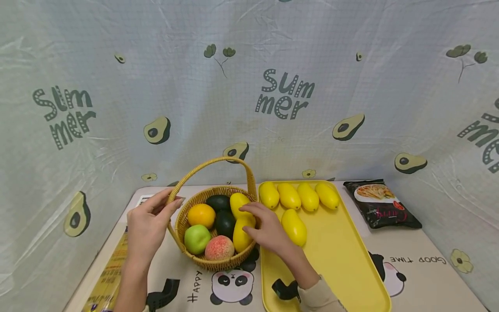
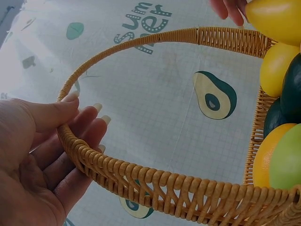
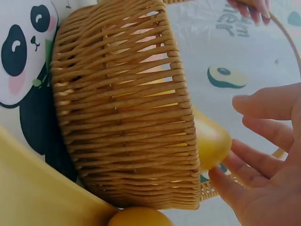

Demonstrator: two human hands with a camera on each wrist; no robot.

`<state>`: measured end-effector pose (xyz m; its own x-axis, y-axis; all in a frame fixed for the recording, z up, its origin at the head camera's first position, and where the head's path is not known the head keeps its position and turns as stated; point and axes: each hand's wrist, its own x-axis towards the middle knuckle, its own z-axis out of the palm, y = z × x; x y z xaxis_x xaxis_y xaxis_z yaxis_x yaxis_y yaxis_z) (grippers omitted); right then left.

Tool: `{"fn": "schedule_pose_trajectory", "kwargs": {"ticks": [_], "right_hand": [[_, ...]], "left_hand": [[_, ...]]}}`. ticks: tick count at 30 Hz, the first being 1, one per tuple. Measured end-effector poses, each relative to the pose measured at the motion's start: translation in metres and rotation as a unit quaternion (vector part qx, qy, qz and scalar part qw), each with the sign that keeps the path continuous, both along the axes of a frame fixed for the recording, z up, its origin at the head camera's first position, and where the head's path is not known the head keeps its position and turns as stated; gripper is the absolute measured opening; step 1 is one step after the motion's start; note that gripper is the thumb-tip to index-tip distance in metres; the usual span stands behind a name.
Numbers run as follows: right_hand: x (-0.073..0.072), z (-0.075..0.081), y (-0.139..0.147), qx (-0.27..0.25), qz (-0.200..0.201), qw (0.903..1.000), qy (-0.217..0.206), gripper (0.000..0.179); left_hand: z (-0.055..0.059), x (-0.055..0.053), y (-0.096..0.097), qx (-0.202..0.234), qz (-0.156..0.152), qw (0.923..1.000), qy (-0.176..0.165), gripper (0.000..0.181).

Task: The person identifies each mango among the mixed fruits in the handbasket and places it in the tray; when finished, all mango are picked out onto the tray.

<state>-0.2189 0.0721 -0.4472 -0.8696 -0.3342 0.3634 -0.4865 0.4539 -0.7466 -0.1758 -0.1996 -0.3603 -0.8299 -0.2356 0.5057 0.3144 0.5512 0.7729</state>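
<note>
A wicker basket (image 1: 230, 262) holds two yellow mangoes (image 1: 241, 236), two dark green avocados (image 1: 225, 224), an orange (image 1: 201, 216), a green apple (image 1: 197, 239) and a peach (image 1: 219, 248). My left hand (image 1: 150, 223) grips its arched handle (image 2: 113, 51) on the left side, thumb on one side and fingers behind. Over the basket's right rim, my right hand (image 1: 269, 227) has its fingers spread beside the mangoes. In the right wrist view, fingertips touch or nearly touch one mango (image 3: 210, 141), and the thumb stands apart from it.
Right of the basket lies a yellow tray (image 1: 331, 264). Several more mangoes (image 1: 289, 196) form a row at its back, with one mango (image 1: 294, 227) in front. A black food packet (image 1: 383, 206) lies at the far right, and a yellow packet (image 1: 111, 273) at the left edge.
</note>
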Motion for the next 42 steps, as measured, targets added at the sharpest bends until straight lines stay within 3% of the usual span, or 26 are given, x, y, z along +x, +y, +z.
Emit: {"fn": "schedule_pose_trajectory", "kwargs": {"ticks": [3, 6, 10, 14, 18, 23, 29, 35, 42], "right_hand": [[0.003, 0.0, -0.003, 0.006, 0.031, 0.9991, -0.028, 0.05], [0.006, -0.001, -0.008, 0.049, 0.051, 0.9954, -0.064, 0.058], [0.009, -0.002, -0.013, 0.129, 0.042, 0.9881, -0.073, 0.067], [0.011, -0.003, -0.015, 0.154, 0.032, 0.9853, -0.067, 0.07], [0.011, -0.004, -0.015, 0.133, 0.022, 0.9901, -0.04, 0.069], [0.011, -0.003, -0.012, 0.044, 0.011, 0.9989, 0.007, 0.068], [0.008, 0.006, 0.002, -0.032, -0.004, 0.9986, 0.042, 0.072], [0.008, 0.016, 0.025, -0.035, -0.04, 0.996, 0.072, 0.072], [0.012, 0.026, 0.057, -0.032, -0.068, 0.996, 0.049, 0.074]], "left_hand": [[0.0, 0.001, 0.0, -0.001, 0.0, 1.0, 0.0, 0.029], [0.0, 0.001, -0.001, -0.002, 0.001, 1.0, 0.002, 0.029], [0.0, 0.002, 0.0, -0.001, -0.003, 1.0, -0.001, 0.029], [-0.001, 0.001, 0.0, -0.003, -0.006, 1.0, 0.004, 0.029], [-0.001, 0.001, -0.001, -0.009, -0.006, 0.9998, 0.015, 0.028], [-0.001, 0.001, -0.001, -0.01, -0.008, 0.9999, 0.011, 0.029], [-0.001, 0.001, 0.0, -0.009, -0.006, 0.9999, 0.011, 0.029], [-0.001, 0.002, 0.001, -0.01, -0.007, 0.9999, 0.006, 0.03], [-0.001, 0.003, 0.0, -0.006, 0.004, 1.0, -0.001, 0.031]]}}
